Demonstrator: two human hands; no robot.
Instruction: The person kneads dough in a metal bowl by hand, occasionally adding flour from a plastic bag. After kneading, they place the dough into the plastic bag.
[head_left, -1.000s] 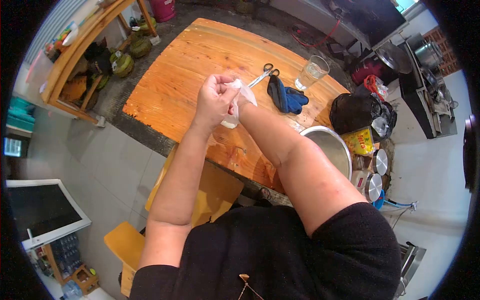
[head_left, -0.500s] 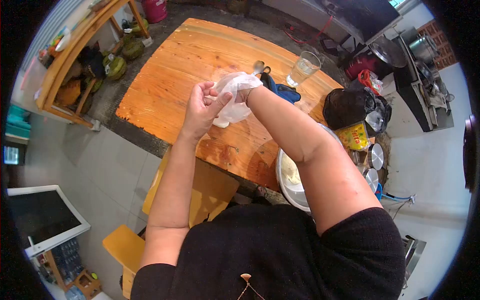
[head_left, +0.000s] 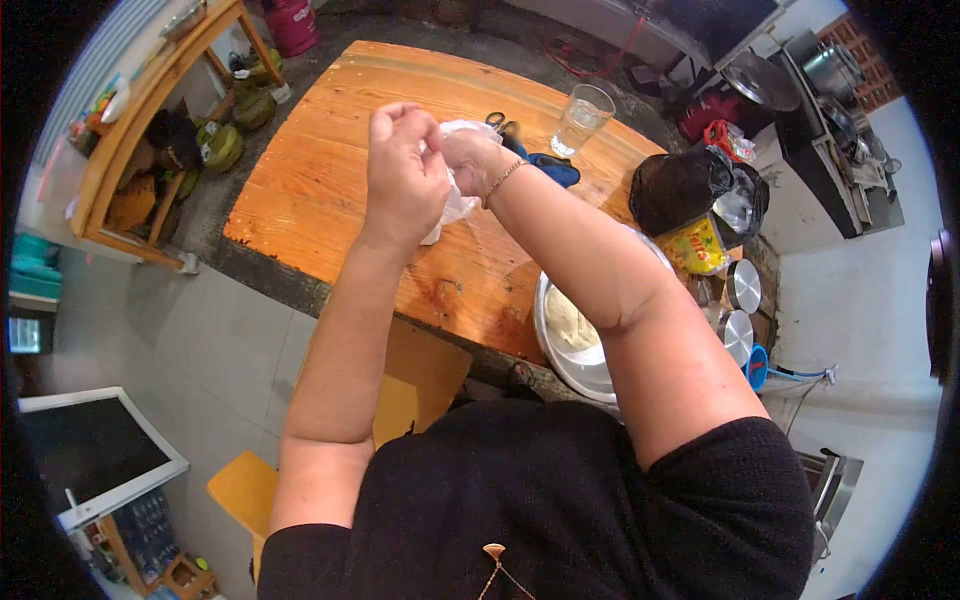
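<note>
Wooden worktop, grain showing, darker stains toward near edge. Glass upright near far edge, blue cloth close by, scissors mostly hidden; black bag at right end.

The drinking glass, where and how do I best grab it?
I'd grip the glass around its middle, coming from the right: it stands upright, round and open-topped, the blue cloth lies close on its near side, and bare tabletop shows to its right.
</note>
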